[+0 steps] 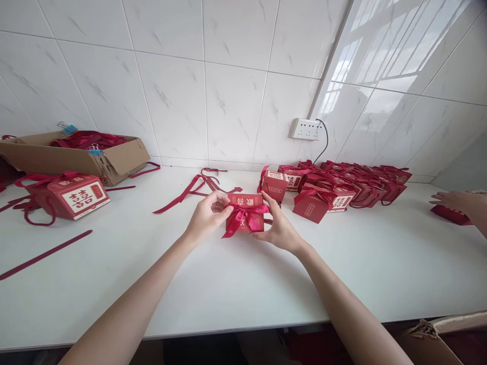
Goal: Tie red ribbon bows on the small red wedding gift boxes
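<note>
In the middle of the white table stands a small red gift box (pixel 247 200) with gold Chinese characters. A shiny red ribbon bow (pixel 245 215) is tied across it. My left hand (pixel 209 213) is closed at the box's left side, thumb and fingers pinching the left end of the bow. On the right side, my right hand (pixel 279 223) grips the box between thumb and fingers. Just behind my left hand lie loose red ribbons (pixel 186 192).
Many finished red boxes with bows (pixel 335 187) crowd the back right. At left are another bowed box (pixel 72 195), a cardboard tray (pixel 125 157) of ribbons and a ribbon strip (pixel 45 254). A co-worker's hand (pixel 458 202) rests over a red box (pixel 451 215). A power strip (pixel 305 129) hangs on the wall.
</note>
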Tool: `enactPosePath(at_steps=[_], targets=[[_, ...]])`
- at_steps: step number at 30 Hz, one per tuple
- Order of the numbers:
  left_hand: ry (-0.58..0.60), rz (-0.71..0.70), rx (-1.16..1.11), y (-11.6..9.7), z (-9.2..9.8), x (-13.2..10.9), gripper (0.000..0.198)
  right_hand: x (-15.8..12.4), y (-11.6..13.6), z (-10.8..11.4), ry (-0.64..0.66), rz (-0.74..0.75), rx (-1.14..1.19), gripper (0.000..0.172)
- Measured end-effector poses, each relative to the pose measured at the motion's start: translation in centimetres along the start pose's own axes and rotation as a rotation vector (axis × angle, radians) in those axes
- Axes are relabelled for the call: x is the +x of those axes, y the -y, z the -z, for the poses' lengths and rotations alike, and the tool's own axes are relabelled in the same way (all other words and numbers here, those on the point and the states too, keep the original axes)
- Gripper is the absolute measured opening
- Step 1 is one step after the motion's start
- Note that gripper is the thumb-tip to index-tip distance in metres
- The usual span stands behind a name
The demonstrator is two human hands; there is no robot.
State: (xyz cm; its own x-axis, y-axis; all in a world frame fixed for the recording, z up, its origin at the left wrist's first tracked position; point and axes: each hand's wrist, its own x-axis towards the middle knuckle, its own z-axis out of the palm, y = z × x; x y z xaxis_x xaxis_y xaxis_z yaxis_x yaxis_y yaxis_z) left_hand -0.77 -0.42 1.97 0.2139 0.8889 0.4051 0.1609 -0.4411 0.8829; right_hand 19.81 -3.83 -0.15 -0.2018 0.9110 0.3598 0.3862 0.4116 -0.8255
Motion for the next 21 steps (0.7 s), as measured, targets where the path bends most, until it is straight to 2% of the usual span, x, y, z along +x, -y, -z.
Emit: enactPosePath(at_steps=[5, 11, 16, 21], targets=[[-0.044, -0.026, -0.042, -0.08, -0.11, -0.04, 0.008, -0.03, -0.14, 0.02, 0.003, 0.022, -0.012, 0.099], [-0.067, 0.006, -0.165, -0.16, -0.05, 0.11, 0.017, 0.00, -0.12, -0.03, 0.014, 0.011, 0.007, 0.099], [-0.012, 0.051, -0.248, -0.47, 0.15, 0.05, 0.019, -0.04, 0.06, -0.02, 0.013, 0.005, -0.001, 0.099], [0.041, 0.030, -0.202, -0.75, -0.03, -0.09, 0.027, -0.03, -0.06, -0.03, 0.012, 0.018, -0.009, 0.098]])
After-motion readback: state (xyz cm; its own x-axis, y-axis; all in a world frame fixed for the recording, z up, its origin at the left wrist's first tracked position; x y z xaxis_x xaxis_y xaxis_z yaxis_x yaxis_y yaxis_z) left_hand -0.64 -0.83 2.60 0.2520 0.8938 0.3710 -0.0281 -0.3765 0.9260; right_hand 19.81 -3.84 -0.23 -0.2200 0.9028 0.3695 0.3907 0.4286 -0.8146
